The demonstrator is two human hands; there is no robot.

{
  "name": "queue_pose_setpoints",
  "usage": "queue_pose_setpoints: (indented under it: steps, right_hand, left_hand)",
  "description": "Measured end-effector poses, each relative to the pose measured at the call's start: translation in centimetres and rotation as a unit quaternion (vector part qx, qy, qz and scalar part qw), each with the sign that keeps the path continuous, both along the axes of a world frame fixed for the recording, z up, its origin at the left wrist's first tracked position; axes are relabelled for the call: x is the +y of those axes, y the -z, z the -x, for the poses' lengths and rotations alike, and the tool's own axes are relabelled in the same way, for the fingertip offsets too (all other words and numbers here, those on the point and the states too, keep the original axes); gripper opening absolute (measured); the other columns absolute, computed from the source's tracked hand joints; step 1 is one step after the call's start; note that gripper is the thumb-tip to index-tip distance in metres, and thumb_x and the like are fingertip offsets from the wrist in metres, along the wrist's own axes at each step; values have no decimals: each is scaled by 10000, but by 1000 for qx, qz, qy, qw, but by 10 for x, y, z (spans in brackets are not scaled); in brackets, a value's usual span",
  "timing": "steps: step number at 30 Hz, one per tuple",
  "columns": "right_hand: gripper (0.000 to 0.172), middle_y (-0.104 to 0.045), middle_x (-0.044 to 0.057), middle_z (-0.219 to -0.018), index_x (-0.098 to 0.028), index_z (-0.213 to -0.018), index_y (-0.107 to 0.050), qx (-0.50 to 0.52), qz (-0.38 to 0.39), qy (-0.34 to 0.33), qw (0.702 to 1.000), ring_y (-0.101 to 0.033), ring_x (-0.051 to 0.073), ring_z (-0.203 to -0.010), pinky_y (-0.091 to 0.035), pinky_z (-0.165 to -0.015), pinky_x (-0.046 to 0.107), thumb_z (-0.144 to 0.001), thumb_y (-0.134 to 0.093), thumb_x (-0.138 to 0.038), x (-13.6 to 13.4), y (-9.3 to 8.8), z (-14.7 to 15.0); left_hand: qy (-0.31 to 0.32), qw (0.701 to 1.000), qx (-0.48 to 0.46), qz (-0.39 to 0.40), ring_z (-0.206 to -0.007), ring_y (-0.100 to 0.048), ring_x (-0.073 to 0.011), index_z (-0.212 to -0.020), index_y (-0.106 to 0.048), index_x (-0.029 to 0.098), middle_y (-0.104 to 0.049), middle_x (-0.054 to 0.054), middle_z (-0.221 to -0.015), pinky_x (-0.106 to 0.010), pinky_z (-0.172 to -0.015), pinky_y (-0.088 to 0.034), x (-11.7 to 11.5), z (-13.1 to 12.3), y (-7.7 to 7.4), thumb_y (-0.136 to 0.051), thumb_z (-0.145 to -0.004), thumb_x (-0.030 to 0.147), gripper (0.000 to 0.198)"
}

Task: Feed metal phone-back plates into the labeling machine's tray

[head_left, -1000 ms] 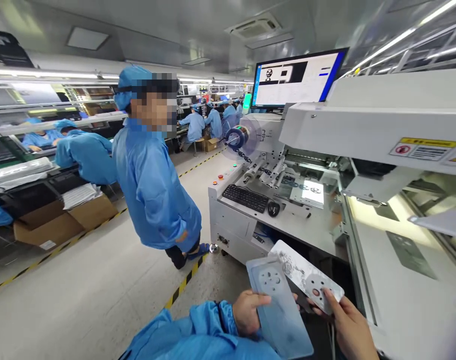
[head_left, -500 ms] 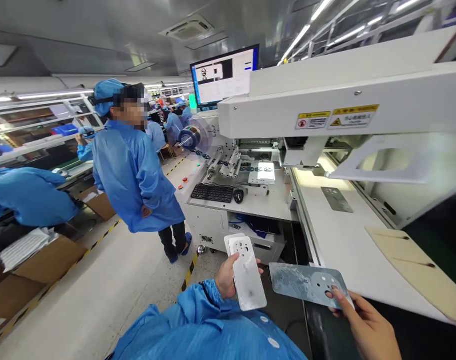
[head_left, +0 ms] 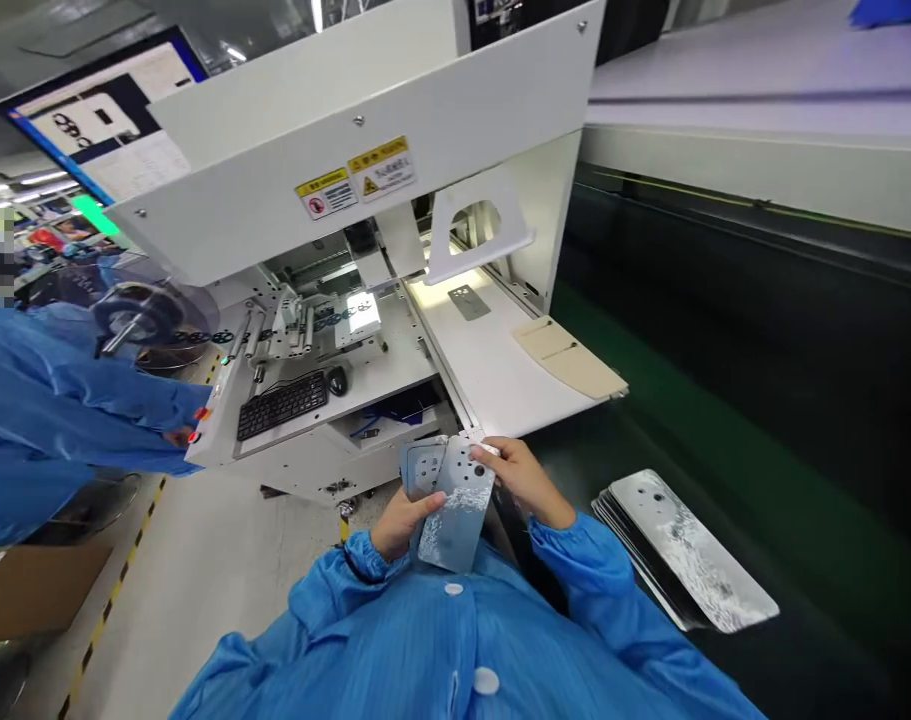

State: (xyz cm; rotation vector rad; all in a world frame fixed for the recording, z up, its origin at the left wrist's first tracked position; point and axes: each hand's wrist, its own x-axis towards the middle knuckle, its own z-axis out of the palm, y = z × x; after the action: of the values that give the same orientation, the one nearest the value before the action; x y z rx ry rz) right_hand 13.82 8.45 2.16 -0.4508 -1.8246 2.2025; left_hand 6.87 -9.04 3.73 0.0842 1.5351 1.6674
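Observation:
In front of my blue gown, my left hand [head_left: 402, 522] is closed around thin phone back covers [head_left: 421, 466], its thumb on their face. Another phone back cover [head_left: 459, 525], with a frosty pattern on its lower part and round camera holes at the top, lies across them. My right hand [head_left: 526, 480] pinches this front cover at its upper right corner, near the holes. How many covers lie behind it I cannot tell. To the right, a fanned stack of similar covers [head_left: 695, 550] rests on the dark surface.
Ahead stands a white machine [head_left: 275, 170] with a monitor [head_left: 95, 110], a keyboard [head_left: 282, 405] and a mouse [head_left: 337, 380]. One cover [head_left: 469, 302] lies on its white belt [head_left: 492, 370], near a beige sheet [head_left: 571, 355]. A person in a blue gown [head_left: 65, 390] stands at the left.
My view has turned right, bringing the stack of covers into sight. My right hand has brought its cover from the right over to those in my left hand.

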Motion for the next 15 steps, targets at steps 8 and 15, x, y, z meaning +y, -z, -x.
queue_pose_setpoints:
  steps: [8, 15]
  right_hand:
    - [364, -546, 51, -958, -177, -1097, -471, 62, -154, 226, 960, -545, 123, -680, -488, -639, 275, -765, -568, -290, 0, 24, 0]
    - [477, -433, 152, -1304, -179, -1088, -501, -24, -294, 110, 949, -434, 302, -1219, -390, -1003, 430, -666, -702, -274, 1, 32, -20]
  left_hand:
    - [-32, 998, -1, 58, -758, -678, -288, -800, -706, 83, -722, -100, -715, -398, -774, -509, 45, -3, -1, -821, -518, 324, 388]
    - [-56, 998, -16, 22, -860, -671, -293, -747, -715, 86, -728, -113, -767, -396, -884, -472, 96, 5, 9, -832, -487, 270, 340]
